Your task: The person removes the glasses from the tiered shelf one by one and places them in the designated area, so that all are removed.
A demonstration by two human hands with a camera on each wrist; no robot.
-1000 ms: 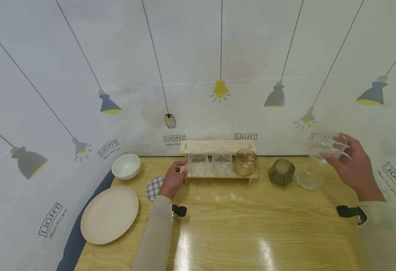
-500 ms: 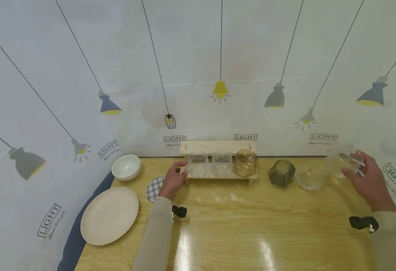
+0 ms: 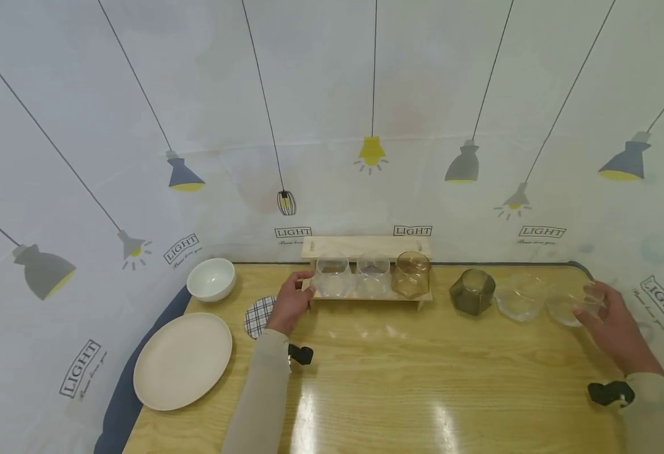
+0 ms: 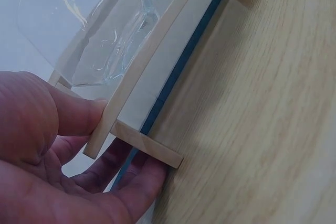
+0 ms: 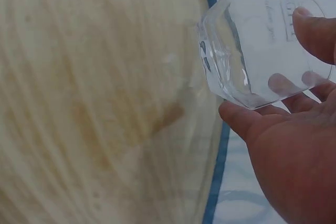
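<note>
My left hand [image 3: 299, 289] grips the left end of a small wooden rack [image 3: 366, 294]; in the left wrist view the thumb and fingers [image 4: 79, 116] pinch the rack's end slat [image 4: 142, 77]. The rack holds two clear glasses [image 3: 332, 277] and an amber glass [image 3: 412, 274]. My right hand [image 3: 589, 304] holds a clear faceted glass [image 3: 570, 304], low over the table's far right corner. In the right wrist view this glass [image 5: 257, 51] is tilted between thumb and fingers. Whether it touches the table I cannot tell. Another clear glass [image 3: 520, 296] and a dark smoky glass [image 3: 472, 291] stand to its left.
A white bowl [image 3: 211, 278], a beige plate [image 3: 183, 359] and a plaid coaster [image 3: 258, 316] lie at the left. The wooden table [image 3: 400, 391] ends right beside my right hand, with a printed backdrop behind.
My right hand has carried the clear glass down and to the right, from above the table to table level beside the other clear glass. The left hand has stayed on the rack.
</note>
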